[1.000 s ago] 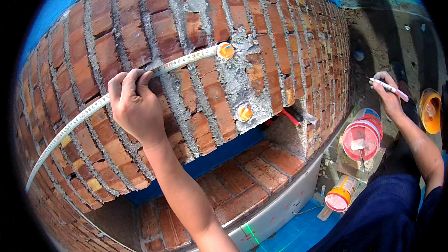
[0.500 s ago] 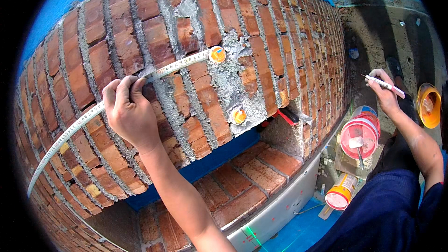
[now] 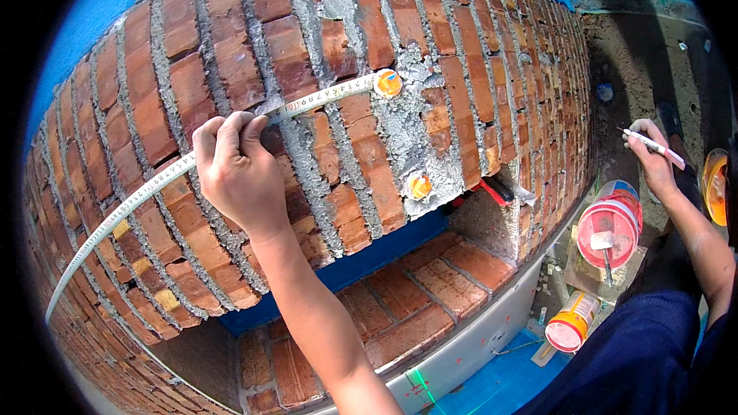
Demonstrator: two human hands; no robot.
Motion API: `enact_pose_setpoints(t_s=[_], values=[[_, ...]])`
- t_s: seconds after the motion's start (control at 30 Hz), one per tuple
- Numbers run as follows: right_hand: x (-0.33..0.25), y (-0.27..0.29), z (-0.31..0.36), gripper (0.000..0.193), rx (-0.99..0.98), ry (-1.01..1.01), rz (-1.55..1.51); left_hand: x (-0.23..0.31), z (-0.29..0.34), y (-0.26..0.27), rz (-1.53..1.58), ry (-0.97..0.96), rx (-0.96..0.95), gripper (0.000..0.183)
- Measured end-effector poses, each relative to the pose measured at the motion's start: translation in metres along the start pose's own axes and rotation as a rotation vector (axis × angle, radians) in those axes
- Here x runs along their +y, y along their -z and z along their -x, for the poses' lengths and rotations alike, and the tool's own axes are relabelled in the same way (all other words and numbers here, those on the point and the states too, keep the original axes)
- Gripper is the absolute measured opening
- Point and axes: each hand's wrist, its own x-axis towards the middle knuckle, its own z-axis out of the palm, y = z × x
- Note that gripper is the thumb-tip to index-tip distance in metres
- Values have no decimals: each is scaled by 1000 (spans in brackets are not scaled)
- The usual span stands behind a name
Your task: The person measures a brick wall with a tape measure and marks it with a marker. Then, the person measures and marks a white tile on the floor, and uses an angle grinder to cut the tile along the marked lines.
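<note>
While pinching tape measure (image 3: 327,96) in left hand (image 3: 240,170), left of upper orange plug (image 3: 388,83), already had tape's end reaching plug. Held white marker (image 3: 652,146) in right hand (image 3: 655,163), well right of plug, tip clear of bricks (image 3: 367,161). Judged measuring partly done, marking seemingly left.

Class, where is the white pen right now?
In the head view, the white pen is at the right, gripped in the right hand, above and slightly right of the red bucket.
</note>
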Motion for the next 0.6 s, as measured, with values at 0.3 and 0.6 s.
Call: enact_pose_setpoints(t_s=[0.3, 0.6], values=[[-20, 7, 3, 19, -12, 30, 0, -3, 2, -4, -12, -74, 46, 9], [-38, 40, 39, 17, 33, 112, 98, 8, 29, 61, 27, -12, -25, 8]])
